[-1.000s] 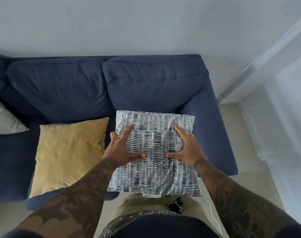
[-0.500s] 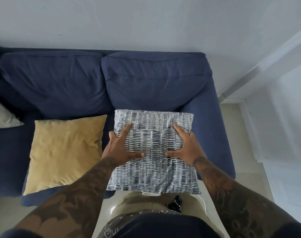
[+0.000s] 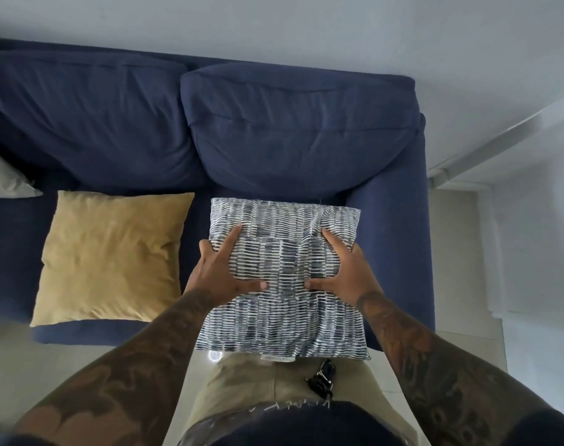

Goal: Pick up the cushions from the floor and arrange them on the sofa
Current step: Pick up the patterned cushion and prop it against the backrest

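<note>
1. Nearest the camera, two tattooed forearms reach forward over khaki trousers, where a dark bunch of keys [image 3: 320, 379] hangs at the waist.
2. The left hand [image 3: 221, 273] and the right hand [image 3: 345, 272] lie spread on the blue-and-white patterned cushion [image 3: 283, 291], one on each side, thumbs pointing inward and almost meeting at its middle; each grip is open, palms flat and fingers pressing into the fabric, not closed around it.
3. The patterned cushion lies flat on the right end of the navy sofa [image 3: 393, 239], its near edge overhanging the seat front toward the person, its far edge close to the right back cushion.
4. Just beside it to the left, apart by a strip of seat, lies a mustard-yellow cushion [image 3: 113, 255].
5. Farther left, a grey cushion [image 3: 3, 178] shows only its corner at the frame edge.
6. Beyond the sofa rises a pale wall [image 3: 274, 24].
</note>
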Demonstrator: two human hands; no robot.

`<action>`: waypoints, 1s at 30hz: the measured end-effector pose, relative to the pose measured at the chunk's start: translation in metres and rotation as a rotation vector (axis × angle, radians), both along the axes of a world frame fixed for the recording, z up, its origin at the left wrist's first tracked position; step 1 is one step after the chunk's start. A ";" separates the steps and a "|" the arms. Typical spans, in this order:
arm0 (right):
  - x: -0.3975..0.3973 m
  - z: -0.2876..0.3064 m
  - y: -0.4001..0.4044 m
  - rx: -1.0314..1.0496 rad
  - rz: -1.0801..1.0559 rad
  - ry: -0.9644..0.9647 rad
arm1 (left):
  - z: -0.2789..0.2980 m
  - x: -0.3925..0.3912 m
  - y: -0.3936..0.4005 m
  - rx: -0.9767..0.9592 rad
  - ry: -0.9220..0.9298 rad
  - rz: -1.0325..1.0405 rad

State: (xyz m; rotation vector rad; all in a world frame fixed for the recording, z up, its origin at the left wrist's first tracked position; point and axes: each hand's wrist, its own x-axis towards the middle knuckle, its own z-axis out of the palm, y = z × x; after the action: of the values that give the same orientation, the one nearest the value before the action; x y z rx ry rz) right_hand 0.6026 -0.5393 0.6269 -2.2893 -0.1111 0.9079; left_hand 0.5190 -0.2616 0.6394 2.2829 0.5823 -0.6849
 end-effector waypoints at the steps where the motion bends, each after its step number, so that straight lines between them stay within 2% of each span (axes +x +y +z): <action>1: 0.005 -0.005 -0.002 0.005 0.007 0.006 | -0.005 0.003 -0.003 0.000 0.003 0.011; 9: 0.023 -0.068 -0.003 0.004 -0.015 0.079 | -0.066 0.022 -0.004 -0.014 0.043 0.032; 16: 0.022 -0.156 0.015 -0.012 -0.062 0.191 | -0.159 0.029 0.018 -0.053 0.107 0.026; 26: 0.036 -0.293 0.043 -0.040 -0.133 0.185 | -0.287 0.036 0.029 -0.032 0.108 0.101; 30: 0.031 -0.315 0.043 -0.055 -0.151 0.180 | -0.306 0.034 0.024 -0.017 0.119 0.108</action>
State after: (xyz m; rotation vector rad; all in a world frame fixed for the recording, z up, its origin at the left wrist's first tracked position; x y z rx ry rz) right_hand 0.6340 -0.4967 0.3119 -2.2197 0.1646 1.0437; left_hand 0.5532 -0.2378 0.3331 2.1881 0.7472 -0.7735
